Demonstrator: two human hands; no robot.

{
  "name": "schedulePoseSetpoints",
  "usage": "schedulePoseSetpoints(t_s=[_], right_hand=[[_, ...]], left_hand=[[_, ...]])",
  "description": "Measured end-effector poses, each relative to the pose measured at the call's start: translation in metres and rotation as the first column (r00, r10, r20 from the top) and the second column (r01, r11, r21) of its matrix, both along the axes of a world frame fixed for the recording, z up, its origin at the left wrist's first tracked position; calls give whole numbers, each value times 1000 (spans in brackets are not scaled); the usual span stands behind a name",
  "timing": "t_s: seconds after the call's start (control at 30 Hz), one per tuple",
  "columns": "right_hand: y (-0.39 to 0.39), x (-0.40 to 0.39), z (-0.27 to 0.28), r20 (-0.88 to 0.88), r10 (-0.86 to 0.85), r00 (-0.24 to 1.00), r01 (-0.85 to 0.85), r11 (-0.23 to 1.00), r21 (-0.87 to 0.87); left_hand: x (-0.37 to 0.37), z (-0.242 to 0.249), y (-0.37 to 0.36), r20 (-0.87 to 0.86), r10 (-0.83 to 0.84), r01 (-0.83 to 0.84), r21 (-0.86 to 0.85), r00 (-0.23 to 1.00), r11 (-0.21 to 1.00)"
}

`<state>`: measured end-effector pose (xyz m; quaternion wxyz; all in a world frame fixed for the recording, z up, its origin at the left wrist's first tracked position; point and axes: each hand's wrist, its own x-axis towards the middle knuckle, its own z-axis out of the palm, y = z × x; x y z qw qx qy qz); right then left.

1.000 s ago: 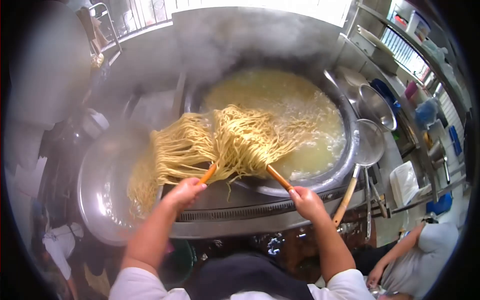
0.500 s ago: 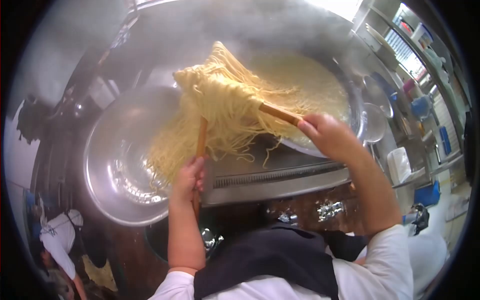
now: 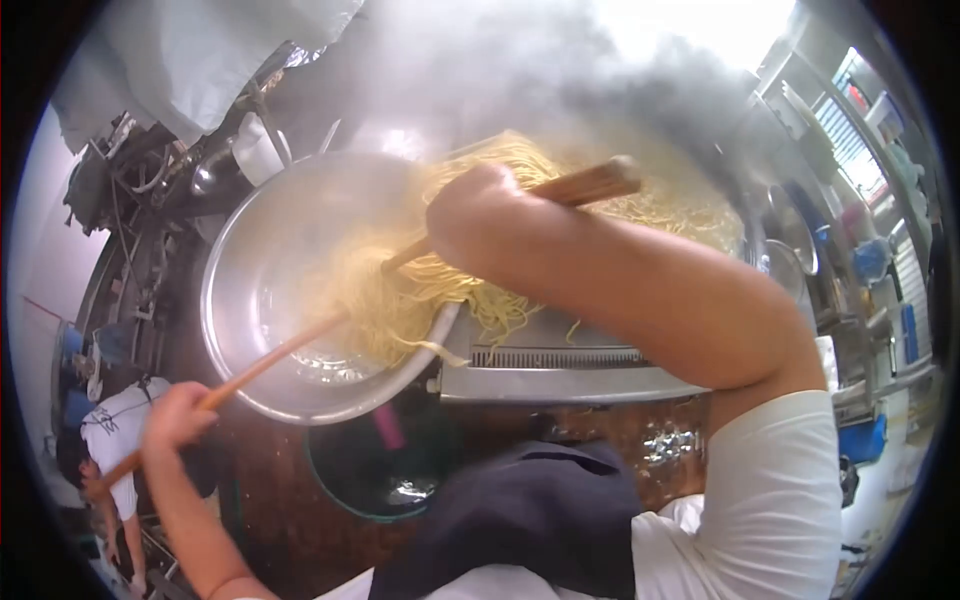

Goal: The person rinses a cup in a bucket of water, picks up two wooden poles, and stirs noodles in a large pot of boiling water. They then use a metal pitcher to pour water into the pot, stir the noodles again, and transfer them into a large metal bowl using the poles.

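Note:
My left hand is closed around a long wooden stick, whose tip reaches into the large metal bowl. My right hand grips a second, thick wooden stick. That stick slants down to the left, and its lower end touches the yellow noodles. The noodles lie partly inside the bowl and trail over its right rim, back toward the steaming pot on the right. My right forearm and the steam hide much of that pot. Some strands hang outside the bowl, over the metal counter edge.
A grated metal ledge runs along the front of the cooker. Below the bowl stands a dark tub. At lower left another person in a white shirt bends over. Shelves with utensils line the right side.
The noodles, lifted high on both sticks before, are now lower, largely in the bowl. My left hand has swung out left; my right hand has crossed leftward over the counter.

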<state>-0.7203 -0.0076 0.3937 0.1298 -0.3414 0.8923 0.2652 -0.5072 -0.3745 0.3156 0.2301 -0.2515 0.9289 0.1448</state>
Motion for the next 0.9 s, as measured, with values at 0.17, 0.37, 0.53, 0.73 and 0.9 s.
schedulePoseSetpoints(t_s=[0.17,0.37,0.53,0.73,0.9], right_hand=[[114,2,78,-4,-289,957,284,944,-168],[325,39,116,312,-702,640,766,558,-318],[458,105,101,384,-835,394,863,192,-468],[540,121,64,-180,-911,372,868,410,-279],[574,74,-72,-109,-882,458,872,470,-141]], left_hand=[[10,102,18,-230,-342,222,-427,911,877],[-65,138,97,-446,-178,138,-121,877,983],[-178,144,216,-417,-285,346,76,863,935],[-308,106,350,-212,-779,662,-426,590,617],[-336,38,461,239,-720,707,-535,651,462]])
